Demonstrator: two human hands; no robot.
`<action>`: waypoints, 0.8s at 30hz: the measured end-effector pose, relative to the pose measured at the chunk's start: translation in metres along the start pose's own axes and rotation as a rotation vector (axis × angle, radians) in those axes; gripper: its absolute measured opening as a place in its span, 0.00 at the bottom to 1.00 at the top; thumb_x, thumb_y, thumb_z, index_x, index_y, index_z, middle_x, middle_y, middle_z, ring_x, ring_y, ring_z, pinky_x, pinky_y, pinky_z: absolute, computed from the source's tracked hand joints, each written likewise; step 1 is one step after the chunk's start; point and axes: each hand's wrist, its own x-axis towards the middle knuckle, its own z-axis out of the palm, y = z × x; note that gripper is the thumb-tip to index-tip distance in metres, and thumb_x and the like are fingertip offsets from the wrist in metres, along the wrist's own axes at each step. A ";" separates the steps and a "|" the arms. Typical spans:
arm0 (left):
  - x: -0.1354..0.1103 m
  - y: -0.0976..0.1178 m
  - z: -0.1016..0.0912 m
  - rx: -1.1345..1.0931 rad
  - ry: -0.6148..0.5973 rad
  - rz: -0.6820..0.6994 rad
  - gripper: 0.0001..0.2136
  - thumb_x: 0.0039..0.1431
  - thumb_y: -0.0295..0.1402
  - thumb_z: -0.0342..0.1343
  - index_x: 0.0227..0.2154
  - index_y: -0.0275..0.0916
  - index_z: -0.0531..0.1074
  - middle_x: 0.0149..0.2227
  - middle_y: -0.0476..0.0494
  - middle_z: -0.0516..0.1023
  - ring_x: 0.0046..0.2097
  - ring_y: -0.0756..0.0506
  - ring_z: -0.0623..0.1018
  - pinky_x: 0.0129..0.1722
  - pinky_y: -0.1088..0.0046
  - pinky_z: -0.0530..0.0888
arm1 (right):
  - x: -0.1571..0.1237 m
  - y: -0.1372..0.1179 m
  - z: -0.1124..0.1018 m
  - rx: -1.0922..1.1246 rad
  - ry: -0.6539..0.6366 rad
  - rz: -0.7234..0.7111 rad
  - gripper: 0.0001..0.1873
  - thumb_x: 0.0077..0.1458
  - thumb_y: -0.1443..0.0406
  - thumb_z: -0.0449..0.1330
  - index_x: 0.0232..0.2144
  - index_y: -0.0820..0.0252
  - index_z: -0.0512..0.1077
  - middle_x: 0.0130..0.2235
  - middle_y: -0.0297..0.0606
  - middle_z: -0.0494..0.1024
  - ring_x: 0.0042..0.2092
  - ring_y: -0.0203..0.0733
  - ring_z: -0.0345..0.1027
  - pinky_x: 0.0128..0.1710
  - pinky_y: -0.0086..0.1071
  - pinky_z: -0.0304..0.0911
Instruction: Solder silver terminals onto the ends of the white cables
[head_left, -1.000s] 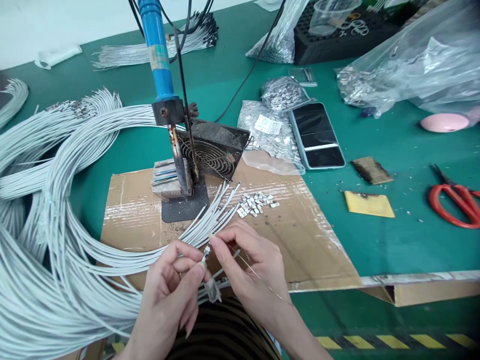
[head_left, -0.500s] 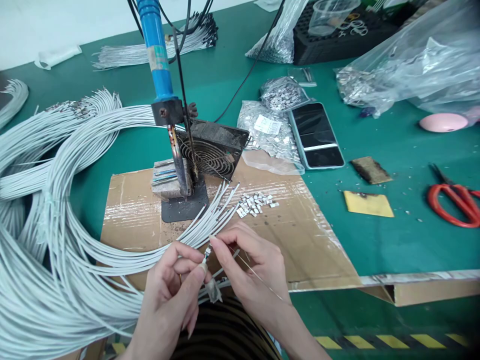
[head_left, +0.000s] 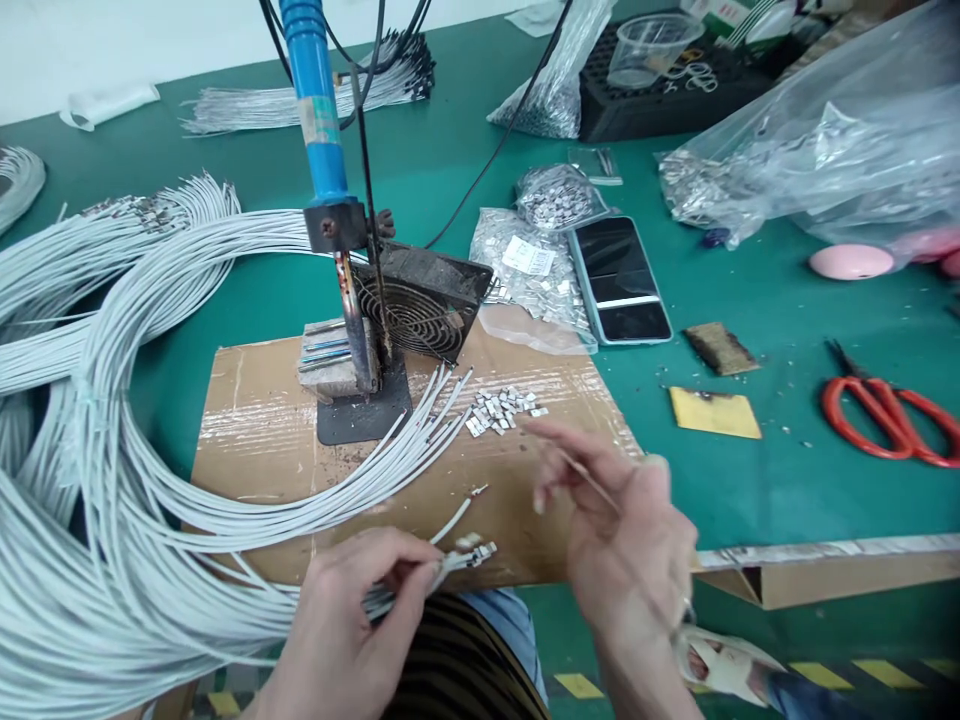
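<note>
We hold the left hand [head_left: 360, 610] at seven o'clock in the view, back upward, thumb and index finger pinched on white cables [head_left: 454, 563]; their connector-tipped ends [head_left: 484, 553] point to two o'clock. Our right hand [head_left: 619, 530], blurred, stands between four and five o'clock above the cardboard [head_left: 525, 530], index finger extended toward ten o'clock, near the loose connectors [head_left: 502, 408]. A thin strand [head_left: 592, 478] crosses its bent fingers; whether they grip it, we cannot tell.

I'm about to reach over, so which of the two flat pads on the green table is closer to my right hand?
The yellow pad; the brown pad lies just beyond it, farther from your right hand.
</note>
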 end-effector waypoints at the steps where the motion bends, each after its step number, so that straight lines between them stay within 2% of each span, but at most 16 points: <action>1: -0.001 -0.004 0.000 0.082 -0.025 0.087 0.08 0.69 0.26 0.56 0.37 0.43 0.79 0.32 0.50 0.84 0.34 0.48 0.82 0.35 0.76 0.75 | 0.003 0.000 -0.005 0.020 0.106 0.004 0.26 0.73 0.48 0.51 0.38 0.56 0.81 0.24 0.31 0.68 0.24 0.37 0.61 0.23 0.31 0.58; 3: -0.004 -0.013 -0.001 0.195 0.018 0.218 0.09 0.68 0.22 0.56 0.41 0.43 0.77 0.35 0.50 0.83 0.36 0.49 0.82 0.37 0.77 0.75 | 0.009 -0.001 -0.016 0.068 0.272 -0.008 0.24 0.68 0.48 0.58 0.27 0.57 0.74 0.19 0.27 0.60 0.21 0.34 0.54 0.19 0.29 0.50; 4: -0.005 -0.018 -0.002 0.265 0.081 0.271 0.10 0.68 0.21 0.56 0.44 0.43 0.76 0.37 0.49 0.82 0.37 0.49 0.82 0.38 0.77 0.75 | 0.012 -0.002 -0.020 0.099 0.299 -0.008 0.26 0.66 0.48 0.61 0.21 0.57 0.71 0.19 0.26 0.59 0.20 0.33 0.53 0.19 0.29 0.49; 6: -0.007 -0.029 -0.007 0.480 0.256 0.344 0.11 0.69 0.21 0.57 0.48 0.41 0.74 0.41 0.45 0.80 0.42 0.46 0.81 0.45 0.73 0.74 | 0.016 0.000 -0.029 0.163 0.269 0.039 0.31 0.62 0.45 0.64 0.16 0.57 0.68 0.19 0.29 0.62 0.20 0.33 0.56 0.18 0.29 0.51; 8: -0.009 -0.040 -0.013 0.709 0.361 0.359 0.09 0.70 0.24 0.57 0.50 0.38 0.74 0.44 0.42 0.75 0.43 0.43 0.80 0.48 0.69 0.72 | 0.019 0.005 -0.036 0.207 0.233 0.108 0.32 0.58 0.40 0.64 0.18 0.58 0.75 0.20 0.32 0.68 0.21 0.35 0.61 0.18 0.30 0.56; 11: -0.009 -0.050 -0.023 0.876 0.314 0.453 0.09 0.70 0.22 0.55 0.50 0.35 0.74 0.44 0.40 0.71 0.42 0.42 0.77 0.46 0.67 0.71 | 0.019 0.013 -0.040 0.150 0.182 0.192 0.35 0.60 0.36 0.58 0.24 0.60 0.82 0.21 0.38 0.76 0.22 0.38 0.66 0.18 0.30 0.60; 14: -0.007 -0.049 -0.028 0.878 0.263 0.462 0.08 0.70 0.19 0.53 0.46 0.35 0.72 0.42 0.41 0.71 0.44 0.40 0.74 0.48 0.64 0.70 | 0.018 0.018 -0.037 -0.018 0.085 0.191 0.35 0.66 0.40 0.55 0.26 0.61 0.84 0.23 0.40 0.78 0.24 0.38 0.69 0.22 0.30 0.65; 17: -0.006 -0.040 -0.037 0.741 0.230 0.393 0.07 0.70 0.20 0.52 0.42 0.39 0.70 0.41 0.42 0.71 0.44 0.41 0.73 0.48 0.66 0.69 | 0.020 0.019 -0.033 -0.175 -0.017 0.131 0.23 0.64 0.48 0.64 0.29 0.60 0.84 0.25 0.37 0.79 0.24 0.37 0.69 0.24 0.30 0.66; 20: -0.011 -0.028 -0.054 0.608 0.103 0.362 0.06 0.68 0.24 0.56 0.40 0.43 0.70 0.41 0.44 0.74 0.48 0.41 0.75 0.49 0.70 0.70 | 0.022 0.019 -0.030 -0.212 -0.070 0.104 0.13 0.59 0.55 0.70 0.31 0.58 0.85 0.26 0.35 0.79 0.25 0.35 0.68 0.25 0.29 0.65; 21: -0.014 -0.023 -0.060 0.555 0.054 0.346 0.06 0.67 0.25 0.56 0.40 0.45 0.69 0.41 0.45 0.76 0.46 0.42 0.77 0.47 0.71 0.71 | 0.022 0.018 -0.029 -0.215 -0.084 0.099 0.12 0.60 0.56 0.70 0.31 0.58 0.85 0.26 0.34 0.79 0.25 0.35 0.68 0.26 0.29 0.65; 22: -0.018 -0.016 -0.064 0.474 -0.010 0.299 0.06 0.67 0.26 0.55 0.39 0.45 0.70 0.37 0.48 0.77 0.39 0.45 0.78 0.39 0.74 0.72 | 0.022 0.018 -0.027 -0.214 -0.097 0.094 0.13 0.61 0.56 0.69 0.32 0.57 0.85 0.27 0.35 0.79 0.26 0.35 0.69 0.27 0.29 0.66; 24: -0.023 -0.001 -0.065 0.316 -0.125 0.103 0.07 0.68 0.29 0.53 0.33 0.46 0.70 0.28 0.52 0.76 0.29 0.47 0.76 0.31 0.74 0.69 | 0.021 0.016 -0.024 -0.196 -0.122 0.090 0.16 0.64 0.53 0.65 0.32 0.57 0.86 0.27 0.36 0.80 0.27 0.36 0.70 0.28 0.29 0.67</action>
